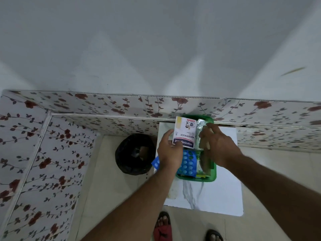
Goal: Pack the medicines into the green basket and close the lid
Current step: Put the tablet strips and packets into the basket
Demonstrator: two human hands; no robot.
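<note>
The green basket (pixel 213 176) sits on a small white table (pixel 224 197) against the wall. My left hand (pixel 169 153) grips a white Hansaplast plaster box (pixel 185 132) by its near end, holding it over the basket's far part. A blue blister pack (pixel 188 162) lies in the basket just below that hand, and another blue strip (pixel 155 162) pokes out on the hand's left side. My right hand (pixel 219 146) is over the basket's right half, its fingers closed on a silvery foil strip (pixel 199 129). No lid is visible.
A black bin with a dark bag (pixel 135 153) stands on the tiled floor left of the table. Floral-patterned wall panels (pixel 52 153) run along the left and back. My two feet in sandals (pixel 163 226) are at the bottom edge.
</note>
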